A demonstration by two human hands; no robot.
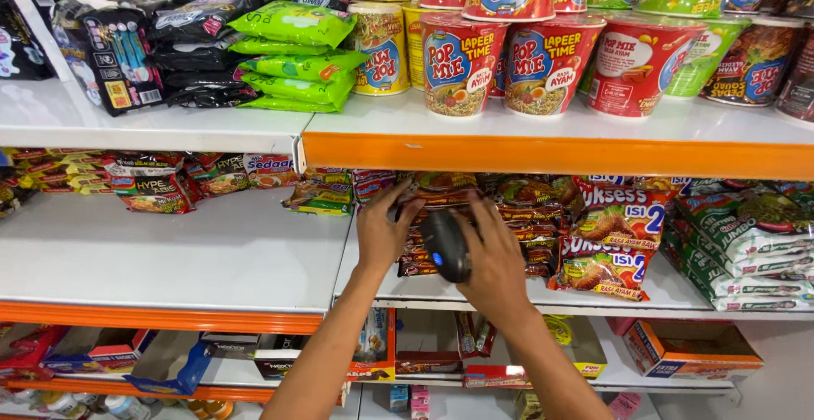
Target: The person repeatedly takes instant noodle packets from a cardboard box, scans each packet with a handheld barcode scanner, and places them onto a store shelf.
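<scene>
Right hand (pixel 496 259) clasps black handheld scanner (pixel 444 246), fingers curled round it, near middle shelf (pixel 254 255) front edge. Left hand (pixel 383 232) beside it, fingers spread on noodle packet stack (pixel 441 208) further in. Red noodle cups (pixel 509 64) on upper shelf beyond.

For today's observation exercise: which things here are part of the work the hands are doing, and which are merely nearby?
In the work:
- left hand, on the noodle packet stack
- right hand, holding the black handheld scanner

Merely nearby:
- red noodle cups
- green packets
- cardboard boxes on the lowest shelf
- orange shelf edge
</scene>
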